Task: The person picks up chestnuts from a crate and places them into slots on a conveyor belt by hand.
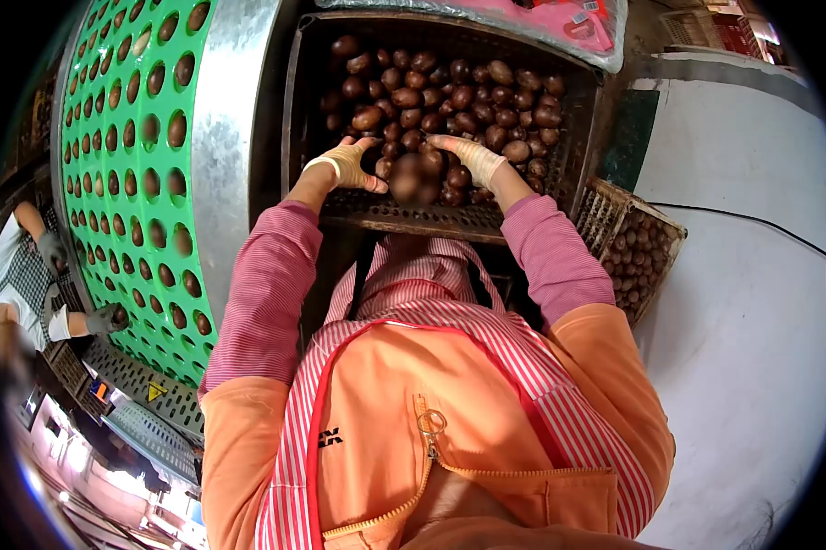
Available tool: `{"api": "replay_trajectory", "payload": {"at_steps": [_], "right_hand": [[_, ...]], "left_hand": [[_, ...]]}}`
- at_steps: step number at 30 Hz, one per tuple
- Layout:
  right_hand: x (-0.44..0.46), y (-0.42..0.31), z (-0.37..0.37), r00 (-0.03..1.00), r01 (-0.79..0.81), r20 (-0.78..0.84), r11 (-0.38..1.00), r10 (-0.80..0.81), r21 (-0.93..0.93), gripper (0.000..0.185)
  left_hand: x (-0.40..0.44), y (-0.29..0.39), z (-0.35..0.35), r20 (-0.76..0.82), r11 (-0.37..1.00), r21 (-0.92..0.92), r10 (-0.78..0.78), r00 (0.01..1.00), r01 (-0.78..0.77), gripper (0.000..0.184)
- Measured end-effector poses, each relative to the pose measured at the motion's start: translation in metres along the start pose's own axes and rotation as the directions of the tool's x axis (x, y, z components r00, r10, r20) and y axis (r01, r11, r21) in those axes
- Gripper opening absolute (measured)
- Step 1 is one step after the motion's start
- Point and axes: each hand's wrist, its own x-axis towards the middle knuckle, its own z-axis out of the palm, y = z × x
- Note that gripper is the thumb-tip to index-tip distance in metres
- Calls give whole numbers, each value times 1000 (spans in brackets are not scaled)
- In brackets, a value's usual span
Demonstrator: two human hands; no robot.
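A dark plastic crate [413,223] stands in front of my body, holding many round, dark brown-purple fruits [463,96] that look like passion fruit. Both my hands are inside its near part and wear pale, thin gloves or wraps. My left hand [349,167] has thumb and fingers spread apart at the near left of the pile, beside the fruits. On the other side, my right hand [473,159] points its extended fingers leftward over the fruits, touching or just above them. A blurred patch covers some fruits between the hands. Neither hand visibly grips a fruit.
To the left, a metal side panel [234,119] borders a green perforated conveyor [191,156] carrying fruits in its holes. A co-worker's gloved hand [110,317] is at its far edge. A smaller crate [605,206] of fruits stands right. Pink plastic packaging [569,27] lies behind.
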Motion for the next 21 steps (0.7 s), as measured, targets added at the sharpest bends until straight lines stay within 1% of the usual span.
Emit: {"api": "replay_trajectory", "payload": {"at_steps": [3,4,6,7,8,9,10,11,12,13,14,15,17,18,21], "right_hand": [[14,10,-5,999,-37,-3,999,37,13,94],[15,10,-6,999,-53,2,998,53,40,96],[13,8,-3,996,-83,15,992,82,93,100],[9,6,-2,998,-43,48,994,39,102,100],[2,4,-1,997,-7,80,994,-2,111,100],[-2,1,0,993,29,113,992,-43,121,99],[22,9,4,990,-37,144,960,-3,277,94],[34,21,-5,989,-20,146,959,-22,283,93],[11,9,2,988,-6,147,957,-38,289,91],[-2,3,5,988,7,147,956,-53,294,90],[7,10,-1,984,-21,173,949,-36,316,87],[10,13,0,987,-20,158,948,-32,316,86],[18,14,3,991,-16,130,948,-27,317,82],[23,16,2,987,-24,158,946,-29,323,81],[43,25,0,967,16,229,926,-110,377,80]], "left_hand": [[4,-4,12,-24,990,-128,59,998,-62,120],[4,-6,16,-61,981,-169,80,995,-89,120],[6,-9,10,-16,982,-177,57,998,-59,120],[7,-8,5,5,983,-178,49,999,-47,120],[6,-7,1,50,971,-218,109,993,-96,116],[9,-7,5,62,924,-360,166,984,-133,116],[13,-8,14,68,855,-494,222,973,-161,116],[16,-8,21,66,766,-617,279,958,-180,116],[14,-3,24,21,824,-513,294,956,-242,118],[-7,15,9,72,789,-567,334,940,-238,123],[-5,16,12,47,815,-519,328,943,-258,126],[-3,17,15,19,839,-470,321,947,-275,129],[1,23,21,-24,879,-410,257,966,-244,132],[2,27,24,-46,897,-379,226,973,-227,133],[-1,34,29,-105,871,-441,191,976,-218,133]]}}
